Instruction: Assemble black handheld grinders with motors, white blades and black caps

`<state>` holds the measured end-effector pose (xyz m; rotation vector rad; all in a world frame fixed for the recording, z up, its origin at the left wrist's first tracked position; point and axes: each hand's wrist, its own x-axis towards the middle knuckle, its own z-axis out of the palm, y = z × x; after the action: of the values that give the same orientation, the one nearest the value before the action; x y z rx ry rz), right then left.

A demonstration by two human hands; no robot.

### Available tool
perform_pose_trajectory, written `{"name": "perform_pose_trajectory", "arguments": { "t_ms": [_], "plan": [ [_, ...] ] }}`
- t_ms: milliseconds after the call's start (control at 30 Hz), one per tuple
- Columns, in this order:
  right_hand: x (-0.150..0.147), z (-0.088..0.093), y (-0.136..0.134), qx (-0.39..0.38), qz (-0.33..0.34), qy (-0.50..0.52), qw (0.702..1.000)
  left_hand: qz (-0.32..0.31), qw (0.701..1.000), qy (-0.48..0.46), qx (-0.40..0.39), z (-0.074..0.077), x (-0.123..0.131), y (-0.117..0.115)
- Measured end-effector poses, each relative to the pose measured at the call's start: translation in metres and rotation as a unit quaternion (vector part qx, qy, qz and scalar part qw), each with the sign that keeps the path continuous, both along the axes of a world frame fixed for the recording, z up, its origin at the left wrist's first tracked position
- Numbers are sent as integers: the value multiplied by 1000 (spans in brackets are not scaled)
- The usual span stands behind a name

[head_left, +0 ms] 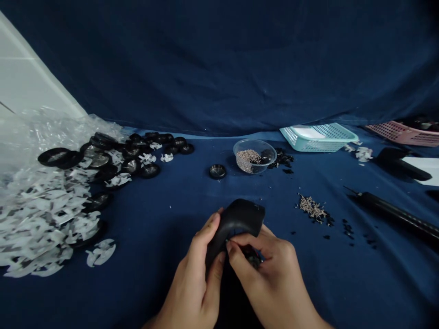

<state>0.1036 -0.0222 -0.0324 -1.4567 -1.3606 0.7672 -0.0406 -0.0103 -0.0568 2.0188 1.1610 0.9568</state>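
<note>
A black curved plastic housing (240, 217) is held up in front of me at the lower middle, its wide end to the upper right. My left hand (194, 269) is closed around its left side, thumb on the near face. The thumb and index finger of my right hand (270, 269) pinch together at the inner curve of the housing. What sits between those fingertips is too small to name. A dark part (254, 260) shows partly under the right hand's fingers; its kind is hidden.
At left lies a heap of white plastic pieces (44, 219) with black round rings (132, 165) and clear plastic wrap (65, 128). A clear bowl (269, 157) holds small screws. Loose screws (312, 208), a black screwdriver (394, 212), a turquoise basket (318, 145) and a pink basket (399, 133) lie right.
</note>
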Motion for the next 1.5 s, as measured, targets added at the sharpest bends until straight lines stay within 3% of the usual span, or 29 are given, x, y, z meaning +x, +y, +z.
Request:
{"name": "perform_pose_trajectory", "arguments": {
  "t_ms": [167, 267, 367, 433, 500, 600, 933, 1033, 1100, 1167, 1267, 1333, 1433, 1500],
  "plan": [
    [2, 1, -2, 8, 3, -105, 994, 20, 996, -39, -78, -1, 2, 4],
    [16, 5, -7, 87, -5, -213, 973, 40, 991, -66, -112, 3, 2, 11],
    [40, 9, -4, 156, -48, -225, 961, 53, 981, -80, -169, 8, 1, 17],
    [53, 10, 5, 85, -75, -133, 985, 64, 971, -100, -209, 12, 1, 19],
    [59, 7, 17, -35, -23, 50, 998, 65, 964, -121, -226, 14, 2, 18],
    [57, 0, 27, -114, 98, 237, 960, 42, 961, -148, -231, 13, 4, 14],
    [60, 2, 12, -81, 186, 312, 928, -16, 974, -106, -197, 28, 4, 8],
    [56, 3, 6, -56, 144, 250, 956, -3, 985, -67, -159, 28, 3, 5],
    [52, 2, 1, -24, 90, 138, 986, 11, 992, -33, -124, 25, 2, 3],
    [49, 1, -2, 4, 64, 46, 997, 25, 995, -5, -97, 22, 1, 1],
    [45, -2, -4, 11, 83, 59, 995, 36, 996, 18, -74, 18, 1, 0],
    [41, -2, -8, 49, 29, 34, 998, 37, 997, 21, -64, 16, 1, 0],
    [34, 0, -17, 177, -83, -133, 972, 32, 998, 19, -44, 15, 2, -2],
    [27, 4, -23, 210, -70, -191, 956, 24, 999, 11, -30, 16, 5, -6]
  ]
}}
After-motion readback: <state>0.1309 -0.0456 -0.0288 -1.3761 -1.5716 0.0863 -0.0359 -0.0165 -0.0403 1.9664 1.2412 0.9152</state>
